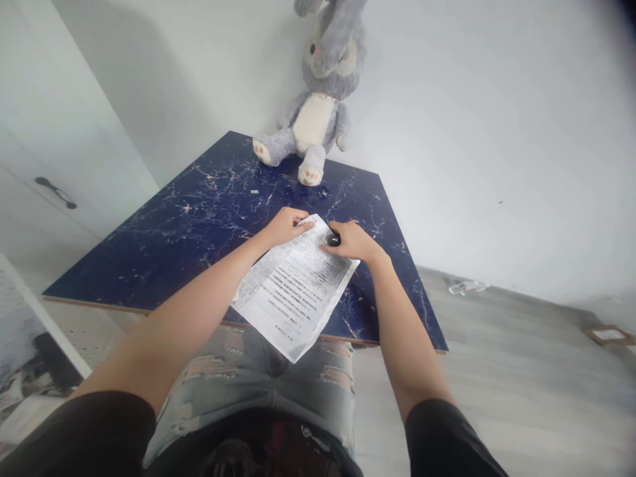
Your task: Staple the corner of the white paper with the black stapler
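Observation:
Several printed paper sheets (293, 291) lie in a stack on the table, slanted, with their near corner over the front edge. My left hand (287, 228) grips the far left edge of the sheets, thumb on top and fingers underneath. In my right hand (355, 242), at the far right edge of the sheets, is a small black rounded object (334, 239) with a light mark. Most of that object is hidden by the fingers, so its kind cannot be made out. Both hands are close together near the far corner of the paper.
The dark blue marbled table (189, 205) carries a grey plush rabbit (315, 126) at its far end, against the wall. A tiny pale piece (254, 191) lies left of it. A clear plastic wrapper (467, 287) is on the floor at right; a white cabinet (59, 132) stands left.

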A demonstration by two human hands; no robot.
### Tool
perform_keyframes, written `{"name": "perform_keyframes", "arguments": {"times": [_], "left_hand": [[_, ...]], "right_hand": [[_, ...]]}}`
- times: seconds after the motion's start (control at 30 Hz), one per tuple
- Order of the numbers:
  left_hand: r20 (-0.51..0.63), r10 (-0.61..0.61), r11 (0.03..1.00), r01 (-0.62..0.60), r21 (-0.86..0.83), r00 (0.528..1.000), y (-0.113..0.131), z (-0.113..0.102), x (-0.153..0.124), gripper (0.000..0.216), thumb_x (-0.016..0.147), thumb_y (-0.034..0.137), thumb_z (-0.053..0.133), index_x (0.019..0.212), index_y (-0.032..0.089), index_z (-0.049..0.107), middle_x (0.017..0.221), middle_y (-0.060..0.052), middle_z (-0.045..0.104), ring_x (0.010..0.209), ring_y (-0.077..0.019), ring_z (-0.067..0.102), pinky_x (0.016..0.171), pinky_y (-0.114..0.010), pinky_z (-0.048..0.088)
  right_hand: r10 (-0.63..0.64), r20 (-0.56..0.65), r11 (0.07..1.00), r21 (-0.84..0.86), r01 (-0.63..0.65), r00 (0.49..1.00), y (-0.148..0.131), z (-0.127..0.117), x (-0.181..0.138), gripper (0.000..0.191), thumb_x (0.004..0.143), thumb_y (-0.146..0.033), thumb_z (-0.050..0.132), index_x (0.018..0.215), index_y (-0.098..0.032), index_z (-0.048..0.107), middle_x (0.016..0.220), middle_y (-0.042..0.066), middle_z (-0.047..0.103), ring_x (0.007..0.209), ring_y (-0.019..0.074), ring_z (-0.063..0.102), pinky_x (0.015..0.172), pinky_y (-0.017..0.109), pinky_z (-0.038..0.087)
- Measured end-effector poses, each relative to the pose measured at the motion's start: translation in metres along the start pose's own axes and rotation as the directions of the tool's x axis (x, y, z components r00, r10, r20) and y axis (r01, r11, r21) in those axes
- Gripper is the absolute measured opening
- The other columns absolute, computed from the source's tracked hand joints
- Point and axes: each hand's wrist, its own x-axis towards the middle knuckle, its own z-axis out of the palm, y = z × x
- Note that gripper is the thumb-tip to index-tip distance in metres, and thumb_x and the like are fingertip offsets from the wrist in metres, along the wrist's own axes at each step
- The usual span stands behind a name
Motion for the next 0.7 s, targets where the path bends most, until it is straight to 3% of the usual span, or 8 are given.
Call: {"name": "perform_keyframes", "arguments": {"times": [0.23, 0.33, 0.4, 0.47, 0.53, 0.7], "left_hand": [[-0.031, -0.053, 0.998, 0.052, -0.03, 0.998, 0.002, -0.001, 0.001, 0.038, 0.083, 0.046, 0.066, 0.061, 0.018, 0.053, 0.058, 0.003, 0.042, 0.057, -0.0119, 0.04, 0.055, -0.025, 0.029], [-0.096, -0.094, 0.995, 0.089, -0.05, 0.991, 0.002, -0.005, 0.002, 0.038, 0.083, 0.047, 0.067, 0.062, 0.018, 0.053, 0.057, 0.003, 0.044, 0.059, -0.0131, 0.043, 0.055, -0.025, 0.03], [-0.158, -0.123, 0.991, 0.114, -0.068, 0.98, 0.0, -0.009, 0.004, 0.038, 0.085, 0.047, 0.066, 0.063, 0.018, 0.053, 0.056, 0.003, 0.045, 0.06, -0.0137, 0.045, 0.055, -0.026, 0.031], [-0.224, -0.147, 0.988, 0.131, -0.087, 0.963, -0.003, -0.013, 0.005, 0.037, 0.087, 0.047, 0.064, 0.066, 0.019, 0.053, 0.057, 0.002, 0.047, 0.061, -0.0146, 0.047, 0.056, -0.026, 0.031], [-0.292, -0.159, 0.986, 0.136, -0.098, 0.943, -0.007, -0.018, 0.007, 0.036, 0.089, 0.047, 0.063, 0.069, 0.019, 0.054, 0.059, 0.001, 0.049, 0.063, -0.0157, 0.048, 0.057, -0.027, 0.033], [-0.434, -0.167, 0.986, 0.145, -0.083, 0.885, -0.021, -0.024, 0.009, 0.03, 0.091, 0.044, 0.062, 0.074, 0.019, 0.057, 0.066, -0.001, 0.055, 0.068, -0.0178, 0.051, 0.063, -0.028, 0.036]], "right_hand": [[0.057, -0.018, 0.998, 0.024, -0.056, 0.998, -0.003, -0.002, 0.0, 0.035, 0.086, -0.054, 0.067, 0.091, -0.02, 0.063, 0.079, 0.006, 0.07, 0.071, 0.021, 0.061, 0.066, 0.029, 0.039], [0.116, -0.111, 0.988, 0.111, -0.104, 0.987, 0.004, -0.003, -0.001, 0.041, 0.085, -0.056, 0.068, 0.102, -0.019, 0.066, 0.089, 0.007, 0.074, 0.077, 0.0223, 0.064, 0.072, 0.031, 0.044], [0.227, -0.235, 0.964, 0.191, -0.184, 0.945, 0.012, -0.004, -0.002, 0.046, 0.085, -0.057, 0.068, 0.109, -0.018, 0.067, 0.097, 0.009, 0.075, 0.082, 0.0241, 0.067, 0.075, 0.032, 0.047], [0.368, -0.346, 0.918, 0.282, -0.278, 0.863, 0.019, -0.005, -0.003, 0.048, 0.087, -0.058, 0.065, 0.111, -0.017, 0.068, 0.1, 0.011, 0.075, 0.086, 0.0253, 0.068, 0.077, 0.034, 0.049], [0.469, -0.369, 0.87, 0.35, -0.348, 0.802, 0.027, -0.006, -0.005, 0.047, 0.087, -0.057, 0.063, 0.107, -0.016, 0.071, 0.097, 0.011, 0.076, 0.085, 0.0257, 0.068, 0.078, 0.035, 0.05], [0.529, -0.283, 0.834, 0.346, -0.429, 0.8, 0.041, -0.007, -0.008, 0.033, 0.082, -0.045, 0.068, 0.094, -0.016, 0.078, 0.09, 0.009, 0.076, 0.085, 0.0251, 0.069, 0.078, 0.033, 0.05]]}}
